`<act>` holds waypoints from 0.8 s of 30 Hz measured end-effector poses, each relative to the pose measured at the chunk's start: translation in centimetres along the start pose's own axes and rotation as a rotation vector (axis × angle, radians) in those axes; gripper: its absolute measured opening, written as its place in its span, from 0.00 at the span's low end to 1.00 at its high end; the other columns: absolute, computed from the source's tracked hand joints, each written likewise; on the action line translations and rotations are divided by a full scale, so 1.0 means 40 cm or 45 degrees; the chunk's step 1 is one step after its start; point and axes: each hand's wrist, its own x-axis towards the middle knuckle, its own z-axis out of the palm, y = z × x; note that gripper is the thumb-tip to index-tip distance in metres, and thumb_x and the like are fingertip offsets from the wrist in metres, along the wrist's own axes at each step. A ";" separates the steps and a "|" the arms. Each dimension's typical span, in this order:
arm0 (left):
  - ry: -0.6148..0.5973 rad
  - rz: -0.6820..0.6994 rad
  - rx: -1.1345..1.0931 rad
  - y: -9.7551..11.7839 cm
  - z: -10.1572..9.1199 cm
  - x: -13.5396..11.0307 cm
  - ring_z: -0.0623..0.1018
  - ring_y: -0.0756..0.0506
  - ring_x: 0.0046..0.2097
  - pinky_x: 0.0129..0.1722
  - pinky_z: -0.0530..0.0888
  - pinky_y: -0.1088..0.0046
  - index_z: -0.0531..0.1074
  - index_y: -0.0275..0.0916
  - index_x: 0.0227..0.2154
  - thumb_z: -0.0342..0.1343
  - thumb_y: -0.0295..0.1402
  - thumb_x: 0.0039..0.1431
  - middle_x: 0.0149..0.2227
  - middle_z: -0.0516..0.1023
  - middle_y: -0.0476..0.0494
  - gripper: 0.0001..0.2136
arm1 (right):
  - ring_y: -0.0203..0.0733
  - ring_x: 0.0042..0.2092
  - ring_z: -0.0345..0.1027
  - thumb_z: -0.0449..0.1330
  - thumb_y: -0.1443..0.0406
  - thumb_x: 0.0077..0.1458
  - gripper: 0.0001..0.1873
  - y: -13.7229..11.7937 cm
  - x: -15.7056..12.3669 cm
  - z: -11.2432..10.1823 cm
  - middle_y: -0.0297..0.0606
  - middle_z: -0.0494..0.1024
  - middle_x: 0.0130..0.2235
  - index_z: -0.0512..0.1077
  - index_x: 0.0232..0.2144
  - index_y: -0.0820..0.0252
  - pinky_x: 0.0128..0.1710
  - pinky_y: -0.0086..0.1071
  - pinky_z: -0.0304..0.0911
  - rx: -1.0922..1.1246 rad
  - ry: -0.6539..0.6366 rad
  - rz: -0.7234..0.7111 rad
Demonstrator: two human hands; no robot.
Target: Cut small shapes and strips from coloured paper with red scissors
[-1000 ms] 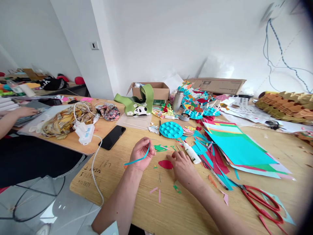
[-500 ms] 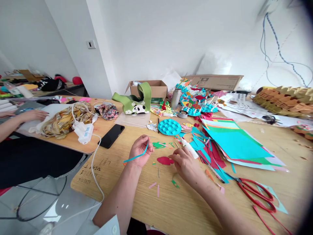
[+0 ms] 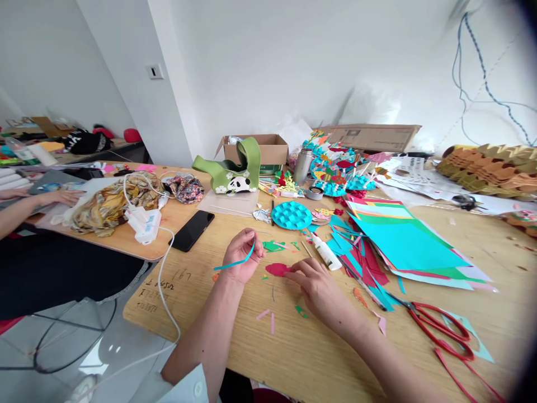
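My left hand pinches a thin teal paper strip that curves out to the left of my fingers. My right hand rests on the wooden table, its fingertips touching the edge of a red paper cutout. A green paper cutout lies just beyond the gap between my hands. Small pink, green and orange paper scraps are scattered in front of them. A white glue bottle lies beyond my right hand.
Stacked coloured paper sheets and teal and red offcuts fill the table's right side, with red-handled scissors nearby. A black smartphone, a white power adapter, a fabric pile, and a co-worker's hand are on the left.
My right hand has moved left, and its fingertips now reach the red cutout. The whole view has shifted slightly. My left hand still holds the teal strip.
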 end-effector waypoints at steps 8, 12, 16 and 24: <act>0.005 0.006 0.027 0.001 0.004 -0.004 0.67 0.54 0.19 0.22 0.65 0.78 0.68 0.36 0.23 0.54 0.28 0.48 0.16 0.66 0.53 0.02 | 0.45 0.43 0.61 0.50 0.75 0.56 0.14 -0.037 -0.039 -0.023 0.42 0.74 0.39 0.74 0.34 0.59 0.43 0.38 0.60 0.036 -0.019 -0.020; -0.020 0.011 0.003 -0.003 0.001 -0.004 0.67 0.54 0.19 0.22 0.65 0.79 0.69 0.36 0.23 0.54 0.27 0.49 0.16 0.68 0.53 0.02 | 0.45 0.46 0.60 0.51 0.74 0.57 0.14 -0.077 0.005 -0.009 0.42 0.73 0.43 0.72 0.42 0.59 0.45 0.38 0.59 0.012 -0.044 -0.109; -0.018 0.009 0.010 -0.004 -0.002 -0.001 0.67 0.54 0.19 0.22 0.65 0.79 0.69 0.36 0.23 0.54 0.28 0.49 0.16 0.68 0.52 0.03 | 0.46 0.48 0.59 0.50 0.72 0.59 0.13 -0.099 0.049 0.025 0.44 0.72 0.44 0.70 0.44 0.62 0.45 0.38 0.58 -0.081 -0.069 -0.170; 0.025 0.046 0.075 -0.002 0.000 0.000 0.68 0.54 0.19 0.21 0.66 0.78 0.69 0.36 0.23 0.57 0.29 0.46 0.16 0.69 0.53 0.03 | 0.44 0.44 0.61 0.52 0.73 0.56 0.11 -0.089 -0.034 -0.004 0.40 0.73 0.40 0.70 0.40 0.57 0.44 0.37 0.57 -0.014 -0.154 -0.125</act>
